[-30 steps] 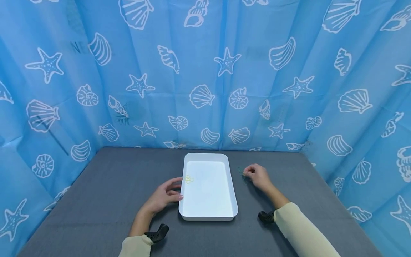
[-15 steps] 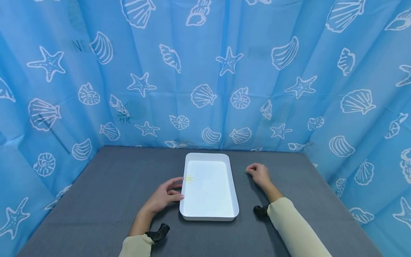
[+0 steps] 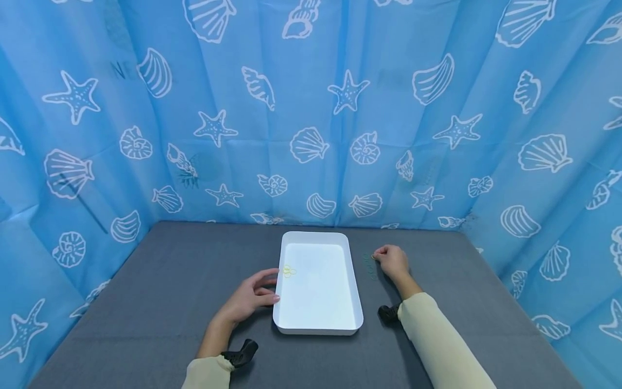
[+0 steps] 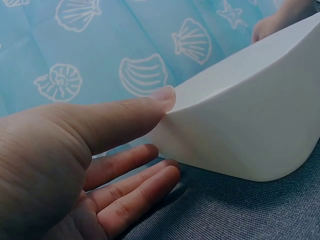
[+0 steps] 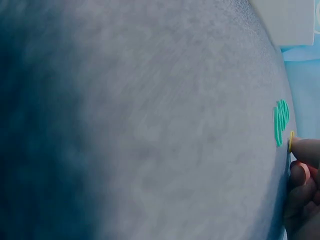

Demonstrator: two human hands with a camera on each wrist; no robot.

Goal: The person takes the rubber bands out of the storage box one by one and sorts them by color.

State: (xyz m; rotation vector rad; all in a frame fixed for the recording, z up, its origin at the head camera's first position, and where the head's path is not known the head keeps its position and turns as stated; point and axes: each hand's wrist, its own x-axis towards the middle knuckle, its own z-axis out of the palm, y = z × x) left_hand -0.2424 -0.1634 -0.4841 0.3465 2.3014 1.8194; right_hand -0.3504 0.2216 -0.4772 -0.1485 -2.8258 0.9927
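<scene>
A white rectangular tray (image 3: 318, 292) lies on the grey cloth, with several thin yellow rubber bands (image 3: 289, 270) by its left wall. My left hand (image 3: 250, 298) is at the tray's left side. In the left wrist view its thumb (image 4: 135, 117) touches the rim, the other fingers loosely bent beside the wall. Right of the tray, my right hand (image 3: 392, 261) pinches one yellow rubber band (image 5: 291, 141) between thumb and fingertips. Several green rubber bands (image 5: 281, 122) lie on the cloth just beside these fingertips.
Grey cloth (image 3: 160, 302) covers the table on both sides of the tray. A blue curtain (image 3: 311, 108) with white shell prints hangs behind and along the sides. A black wrist mount (image 3: 240, 354) sits at the left cuff, another mount (image 3: 389, 314) at the right.
My right hand has shifted slightly away from me and to the right with the yellow rubber band, uncovering more of the green ones. Its forearm swung left. The left hand stays at the tray.
</scene>
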